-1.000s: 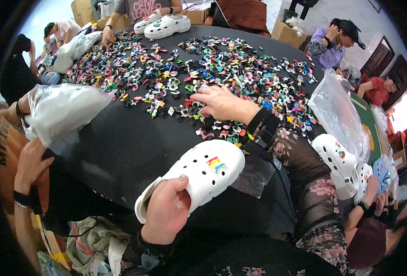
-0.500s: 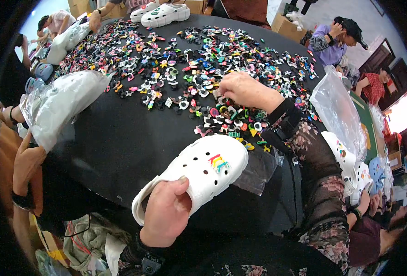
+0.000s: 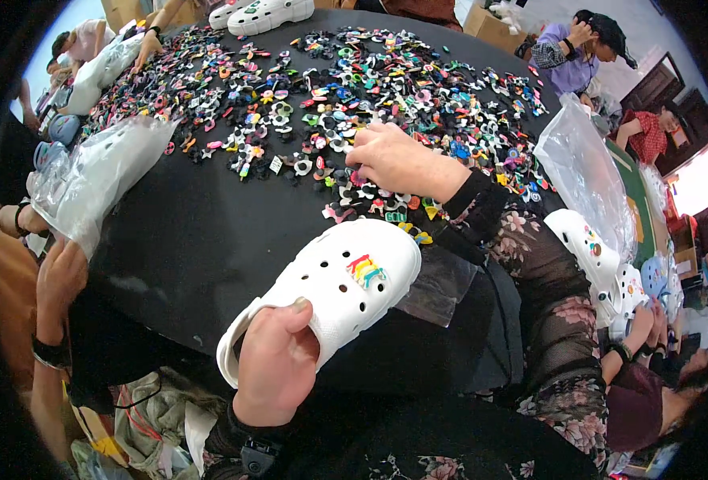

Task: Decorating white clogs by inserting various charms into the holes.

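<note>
White shoe (image 3: 362, 312) in left hand (image 3: 278, 364); right hand (image 3: 408, 166) at charm pile (image 3: 290, 88).
Left hand grasps the shoe by its opening, thumb on top; right of the shoe, a flat clear bag (image 3: 428, 302). Beyond the shoe, right fingers curl over charms, grip undeterminable. Left of the shoe, a co-worker's hand (image 3: 62, 276) holds a plastic bag (image 3: 90, 204) containing another pale shoe.

Workshop, black table (image 3: 170, 240), heaped charms (image 3: 342, 116), workers (image 3: 576, 70)
</note>
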A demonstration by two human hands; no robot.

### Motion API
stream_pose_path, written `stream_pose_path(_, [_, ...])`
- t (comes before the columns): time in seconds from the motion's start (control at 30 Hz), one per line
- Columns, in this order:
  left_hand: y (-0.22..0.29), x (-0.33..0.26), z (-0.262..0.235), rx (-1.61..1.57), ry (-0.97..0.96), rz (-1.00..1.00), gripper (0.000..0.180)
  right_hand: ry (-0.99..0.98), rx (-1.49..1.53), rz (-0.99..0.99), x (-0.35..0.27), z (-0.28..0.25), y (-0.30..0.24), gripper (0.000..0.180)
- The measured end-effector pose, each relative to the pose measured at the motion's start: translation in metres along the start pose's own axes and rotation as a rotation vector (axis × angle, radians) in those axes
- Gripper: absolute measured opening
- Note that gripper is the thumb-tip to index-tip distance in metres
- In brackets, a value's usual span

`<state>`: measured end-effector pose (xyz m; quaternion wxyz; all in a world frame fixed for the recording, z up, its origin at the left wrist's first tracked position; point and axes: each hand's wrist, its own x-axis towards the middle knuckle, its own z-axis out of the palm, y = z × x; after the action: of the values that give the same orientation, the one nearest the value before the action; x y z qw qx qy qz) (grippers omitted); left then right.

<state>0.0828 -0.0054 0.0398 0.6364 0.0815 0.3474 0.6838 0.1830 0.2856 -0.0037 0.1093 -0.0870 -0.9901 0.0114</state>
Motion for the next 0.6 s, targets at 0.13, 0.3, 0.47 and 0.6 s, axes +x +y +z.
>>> stream_pose_path(0.13, [-0.001, 0.000, 0.001, 0.027, -0.003, 0.011, 0.049, -0.011, 0.002, 0.052, -0.004, 0.003, -0.004, 0.009])
stream_pose_path(0.3, [-0.003, -0.002, 0.005, 0.044, 0.007, 0.028, 0.048, -0.001, 0.181, 0.150, -0.006, -0.013, 0.002, 0.011])
stream_pose_path(0.47, [-0.007, -0.005, 0.008, 0.060, -0.002, 0.047, 0.048, 0.099, 0.494, 0.264, -0.013, -0.023, -0.003, 0.014])
stream_pose_path(0.6, [-0.009, -0.004, 0.008, 0.070, -0.016, 0.069, 0.047, 0.065, 0.643, 0.351, -0.021, -0.030, -0.008, 0.016])
